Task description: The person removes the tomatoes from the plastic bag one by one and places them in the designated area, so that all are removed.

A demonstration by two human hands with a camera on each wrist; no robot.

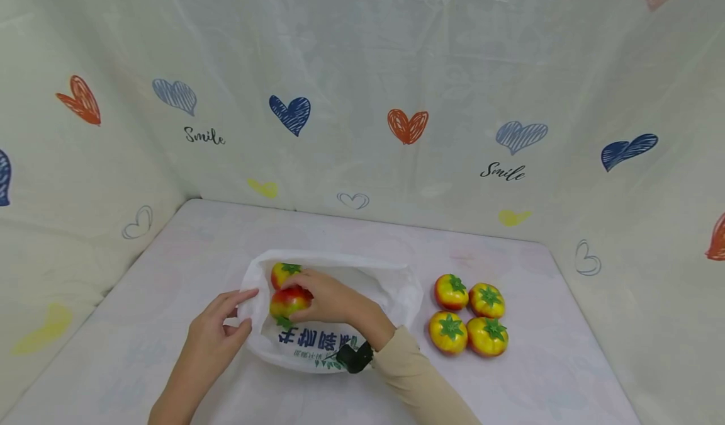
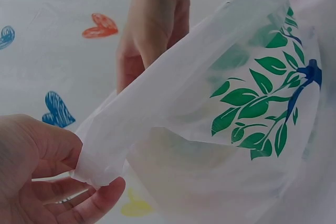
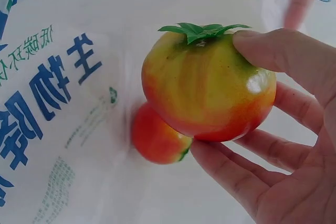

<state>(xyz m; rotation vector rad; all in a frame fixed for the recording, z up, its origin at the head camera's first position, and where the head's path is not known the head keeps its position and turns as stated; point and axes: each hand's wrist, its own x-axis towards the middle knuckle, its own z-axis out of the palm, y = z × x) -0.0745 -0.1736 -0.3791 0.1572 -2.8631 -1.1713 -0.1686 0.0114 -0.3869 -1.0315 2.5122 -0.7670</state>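
Observation:
A white plastic bag (image 1: 404,293) with blue and green print lies on the table, its mouth spread open. My left hand (image 1: 215,334) pinches the bag's left rim between thumb and fingers, as the left wrist view shows on the bag edge (image 2: 102,161). Inside the mouth, my right hand (image 1: 331,299) grips a yellow-red tomato (image 3: 210,87) with a green leafy top, thumb near the leaves and fingers around the far side. Another tomato (image 3: 157,135) lies in the bag, behind the held one.
Several more yellow-red tomatoes (image 1: 469,315) sit in a tight cluster on the table to the right of the bag. A pale cloth (image 1: 351,160) printed with hearts and "Smile" hangs behind and at both sides. A black device (image 1: 355,357) is on the right wrist.

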